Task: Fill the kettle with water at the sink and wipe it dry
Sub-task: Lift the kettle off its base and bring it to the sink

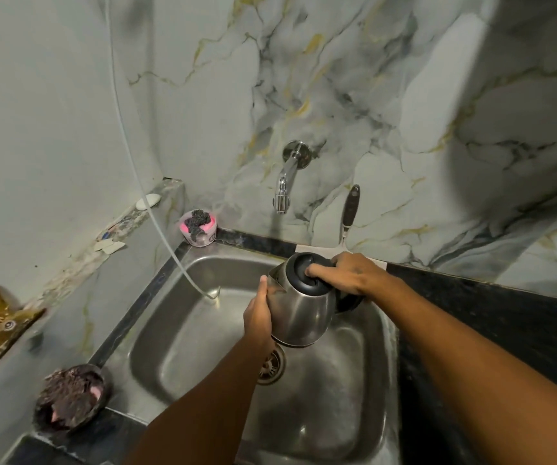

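A steel electric kettle (304,310) with a black lid hangs over the steel sink (183,330), tilted a little to the left. My right hand (351,276) grips its black handle, with the thumb lying on the shut lid. My left hand (258,317) is pressed against the kettle's left side, just under the spout. The chrome wall tap (285,182) sticks out of the marble wall above and behind the kettle; no water runs from it. No cloth is in view.
A thin white hose (170,250) hangs down into the sink's left part. A pink tub with a steel scrubber (198,228) stands at the back corner. A black-handled utensil (349,213) leans on the wall. A dark bowl (72,397) sits front left. Black counter (491,330) lies to the right.
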